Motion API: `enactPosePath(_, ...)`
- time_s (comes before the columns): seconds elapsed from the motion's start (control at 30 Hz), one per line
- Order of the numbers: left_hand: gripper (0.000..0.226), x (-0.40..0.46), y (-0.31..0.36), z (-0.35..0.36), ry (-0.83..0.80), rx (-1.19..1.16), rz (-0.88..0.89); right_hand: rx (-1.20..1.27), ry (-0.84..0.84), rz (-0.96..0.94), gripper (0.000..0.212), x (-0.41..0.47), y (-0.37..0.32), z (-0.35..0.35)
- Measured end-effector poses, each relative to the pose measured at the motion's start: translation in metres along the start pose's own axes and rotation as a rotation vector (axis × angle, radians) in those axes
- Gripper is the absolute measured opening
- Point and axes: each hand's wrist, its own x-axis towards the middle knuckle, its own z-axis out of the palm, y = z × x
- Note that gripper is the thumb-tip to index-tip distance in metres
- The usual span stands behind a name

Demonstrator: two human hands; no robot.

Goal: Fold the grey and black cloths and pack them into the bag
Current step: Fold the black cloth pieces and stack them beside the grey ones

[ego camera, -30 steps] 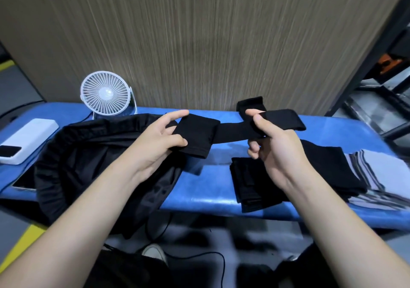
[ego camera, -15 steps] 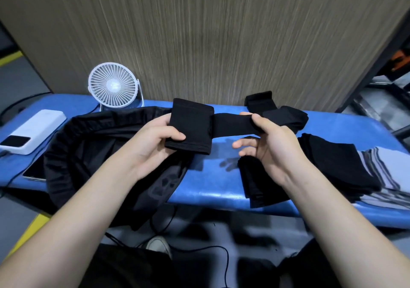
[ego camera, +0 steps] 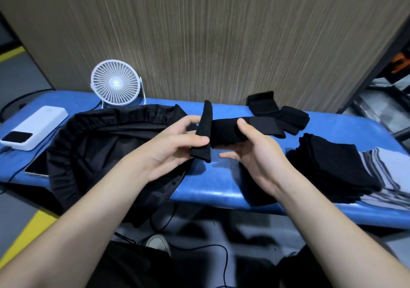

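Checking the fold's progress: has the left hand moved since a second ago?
Yes. The left hand has swung its end of the black cloth rightward, away from the white fan, toward the right hand.

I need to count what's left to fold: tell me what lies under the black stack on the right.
Under the black stack lie grey striped cloths, their edges fanning out to the right on the blue table. How many the stack covers cannot be seen.

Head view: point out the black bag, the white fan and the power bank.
black bag (ego camera: 88, 145), head view, on its inner lining near the open mouth.
white fan (ego camera: 115, 83), head view, on the grille centre.
power bank (ego camera: 37, 126), head view, on its white top face.
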Motion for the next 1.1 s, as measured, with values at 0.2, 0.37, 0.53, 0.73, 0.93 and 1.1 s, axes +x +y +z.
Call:
enactPosePath(0.2,0.058,0.003,-0.006,-0.004,0.031,0.073,-0.047,-0.063,-0.035,-0.02,0.034,-0.006,0.001,0.007)
enactPosePath(0.37,0.052,0.006,-0.007,0.0,0.118,0.107,-0.011,-0.224,0.058,0.002,0.034,-0.005,0.004,0.006)
enactPosePath(0.53,0.03,0.009,-0.009,-0.001,0.233,0.255,0.0,-0.399,0.167,-0.064,0.027,-0.005,0.007,0.006)
enactPosePath(0.73,0.023,0.01,-0.011,-0.005,0.344,0.399,0.057,-0.503,0.162,-0.126,0.026,-0.004,0.006,0.004)
enactPosePath(0.93,0.023,0.01,-0.011,-0.009,0.41,0.406,0.119,-0.362,0.218,-0.155,0.012,-0.002,0.0,-0.001)
enactPosePath(1.1,0.037,0.009,-0.009,-0.014,0.439,0.328,0.16,-0.64,0.287,-0.291,0.014,0.006,0.002,-0.013)
